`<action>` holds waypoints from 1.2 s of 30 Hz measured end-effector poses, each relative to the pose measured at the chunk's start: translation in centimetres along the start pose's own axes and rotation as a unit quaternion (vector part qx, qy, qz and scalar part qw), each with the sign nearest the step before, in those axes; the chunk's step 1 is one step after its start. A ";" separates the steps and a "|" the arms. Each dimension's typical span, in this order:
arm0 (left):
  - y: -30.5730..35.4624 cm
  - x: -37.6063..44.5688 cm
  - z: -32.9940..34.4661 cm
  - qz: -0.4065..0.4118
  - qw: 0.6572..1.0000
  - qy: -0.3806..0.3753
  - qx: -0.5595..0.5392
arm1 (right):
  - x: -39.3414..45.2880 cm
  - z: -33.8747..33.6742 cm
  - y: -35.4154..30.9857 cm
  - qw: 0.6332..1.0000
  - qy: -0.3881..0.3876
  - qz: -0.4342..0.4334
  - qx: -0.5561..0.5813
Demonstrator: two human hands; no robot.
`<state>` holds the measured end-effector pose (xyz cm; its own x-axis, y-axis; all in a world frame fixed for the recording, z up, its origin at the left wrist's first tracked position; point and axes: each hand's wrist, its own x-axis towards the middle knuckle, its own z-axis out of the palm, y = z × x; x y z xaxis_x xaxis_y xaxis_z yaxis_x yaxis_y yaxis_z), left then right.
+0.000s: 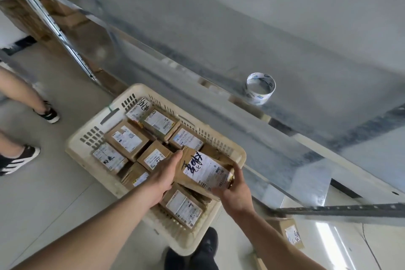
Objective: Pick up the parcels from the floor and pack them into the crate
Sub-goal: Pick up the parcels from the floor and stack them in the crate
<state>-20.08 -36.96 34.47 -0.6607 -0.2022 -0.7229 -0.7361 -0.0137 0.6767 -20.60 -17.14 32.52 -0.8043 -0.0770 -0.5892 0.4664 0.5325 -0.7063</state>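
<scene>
- The left hand [167, 176] and the right hand [235, 193] together held a brown parcel [205, 171] over the crate [83, 144], tilted, with its white label facing up and dark handwriting across it.
- The left hand lay flat along the parcel's left edge, fingers stretched forward, pressing rather than closing round it.
- The right hand gripped the parcel's near right corner, thumb on top and fingers curled underneath.
- The cream plastic crate stood on the floor [43, 204] beneath both hands, its slatted walls showing on the far and left sides.
- Beyond and to the left of the left hand, the crate was packed with brown labelled parcels [126, 138] lying close together, labels upward.
- Just below the held parcel, nearer the person than the hands, another labelled parcel [184, 206] lay in the crate's near corner.
- To the right of the right forearm, one more parcel [289, 232] lay on the floor outside the crate.
- Far beyond the right hand, a roll of tape [260, 88] stood on the grey metal shelf [306, 61].
- The person's dark shoes [207, 245] stood beside the crate's near wall, below the hands.
- Well to the left of the left hand, another person's legs and black-and-white shoes [20, 158] stood on the floor.
</scene>
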 end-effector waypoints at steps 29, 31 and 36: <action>-2.6 24.4 5.8 -0.079 0.987 -0.129 -0.052 | 18.3 5.2 5.0 0.902 0.098 0.025 -0.420; -3.0 24.6 5.8 -0.069 0.987 -0.136 -0.055 | 18.3 5.0 4.9 0.889 0.084 0.015 -0.450; -2.2 23.9 6.0 -0.073 0.984 -0.162 -0.019 | 18.5 4.0 5.1 0.869 0.073 0.008 -0.489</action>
<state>-35.12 -35.88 14.82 -0.5643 0.1281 -0.8156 -0.8252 -0.0566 0.5621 -31.56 -19.22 16.42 -0.8719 0.0064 -0.4897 -0.0011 0.9999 0.0150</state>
